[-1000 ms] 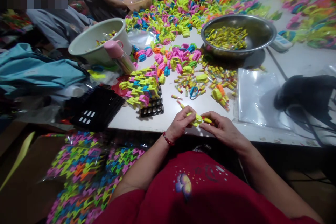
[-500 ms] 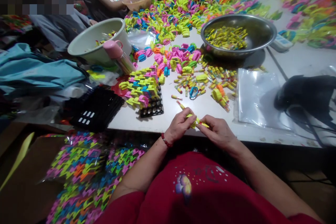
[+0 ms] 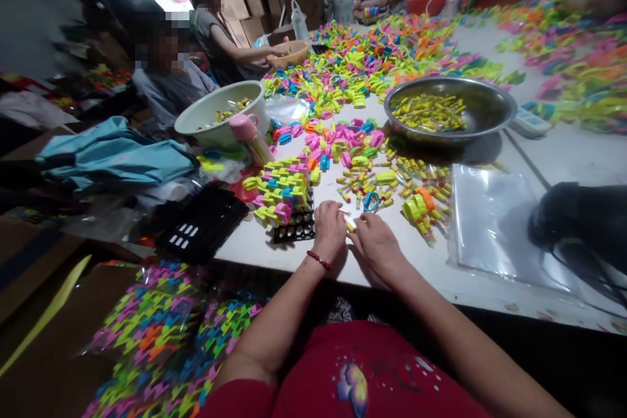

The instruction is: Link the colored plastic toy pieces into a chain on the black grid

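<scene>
My left hand (image 3: pixel 331 230), with a red bead bracelet at the wrist, is closed at the right edge of the black tray (image 3: pixel 294 233). Whatever its curled fingers hold is hidden. My right hand (image 3: pixel 378 241) is close beside it, fingertips pinched at a small yellow tube (image 3: pixel 350 225). A second small tube with a reddish end (image 3: pixel 344 211) shows by my left fingertips. Standing in the tray are rows of yellow, pink and blue plastic clips (image 3: pixel 281 189). Beyond my hands lie loose yellow tubes (image 3: pixel 357 181) and a blue ring-shaped clip (image 3: pixel 371 202).
A steel bowl (image 3: pixel 494 124) of yellow tubes stands behind. Clear plastic bags (image 3: pixel 494 215) lie right, near a black object (image 3: pixel 582 215). Left are stacked black trays (image 3: pixel 200 222), a pink-capped bottle (image 3: pixel 245 127) and a pale basin (image 3: pixel 186 124). Several people sit around the table.
My view has tilted up, showing more of the room. Both hands have moved forward over the table, the left towards the tray. The yellow-green clip between them no longer shows.
</scene>
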`<state>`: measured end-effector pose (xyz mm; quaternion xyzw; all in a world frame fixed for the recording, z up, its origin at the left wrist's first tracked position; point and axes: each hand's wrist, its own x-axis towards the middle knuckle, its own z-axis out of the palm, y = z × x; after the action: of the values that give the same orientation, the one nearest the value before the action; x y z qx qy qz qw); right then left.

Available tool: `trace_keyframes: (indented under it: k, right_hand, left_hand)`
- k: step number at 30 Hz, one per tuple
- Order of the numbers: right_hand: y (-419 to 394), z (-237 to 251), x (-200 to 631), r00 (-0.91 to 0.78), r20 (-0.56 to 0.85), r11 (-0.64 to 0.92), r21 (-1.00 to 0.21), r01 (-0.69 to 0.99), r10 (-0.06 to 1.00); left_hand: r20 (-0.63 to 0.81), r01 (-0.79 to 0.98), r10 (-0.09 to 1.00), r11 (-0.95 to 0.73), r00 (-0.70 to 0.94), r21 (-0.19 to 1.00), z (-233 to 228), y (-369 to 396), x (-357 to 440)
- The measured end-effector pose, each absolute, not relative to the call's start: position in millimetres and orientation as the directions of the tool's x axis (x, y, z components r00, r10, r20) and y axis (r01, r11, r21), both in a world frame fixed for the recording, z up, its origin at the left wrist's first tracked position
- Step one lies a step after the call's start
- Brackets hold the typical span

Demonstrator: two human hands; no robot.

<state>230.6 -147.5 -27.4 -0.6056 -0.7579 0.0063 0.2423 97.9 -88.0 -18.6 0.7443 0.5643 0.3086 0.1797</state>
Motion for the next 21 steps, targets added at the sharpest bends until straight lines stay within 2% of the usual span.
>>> trace_keyframes:
  k: [2,5,8,11,13,15,17,19,21]
  right_hand:
    - [-135.8,-37.6,212.2,-0.124,0.325,0.225,-0.295,0.928,0.938]
    - [-132.9,-48.5,211.0,-0.127,0.329,0.232,-0.3,0.925,0.936]
    - [-150.4,-48.9,232.8,-0.096,0.299,0.203,-0.352,0.914,0.95]
    - [-174.9,-38.9,260.8,0.03,0.234,0.101,-0.53,0.842,0.972]
    - [-187.5,-30.0,277.5,0.108,0.217,0.072,-0.684,0.726,0.97]
    - [-195.2,-21.3,290.5,0.198,0.192,0.045,-0.818,0.574,0.961]
    - [-198.8,-13.0,298.6,0.261,0.156,0.036,-0.909,0.415,0.953]
    - [-199.8,-4.6,300.9,0.275,0.141,0.066,-0.962,0.265,0.951]
    - [-199.6,3.6,297.3,0.236,0.118,0.086,-0.986,0.141,0.965]
  left_hand:
    - [0.282,0.714,0.934,-0.35,0.218,0.607,-12.7,-78.9,106.8]
    - [0.323,0.643,0.839,-0.543,0.438,0.54,-3.3,-67.3,123.3]
    - [0.243,0.597,0.721,-0.681,0.649,0.424,-1.8,-53.7,137.8]
    - [0.155,0.582,0.669,-0.72,0.727,0.376,-9.6,-40.1,147.0]
    - [0.162,0.589,0.683,-0.707,0.712,0.391,-15.2,-35.9,149.7]
    - [0.215,0.599,0.735,-0.658,0.644,0.455,-16.6,-38.9,148.6]
    - [0.263,0.543,0.803,-0.566,0.535,0.62,-11.9,-49.9,143.4]
    - [0.253,0.396,0.855,-0.446,0.452,0.802,-2.2,-67.8,134.9]
    - [0.201,0.259,0.878,-0.336,0.435,0.906,9.6,-90.0,125.0]
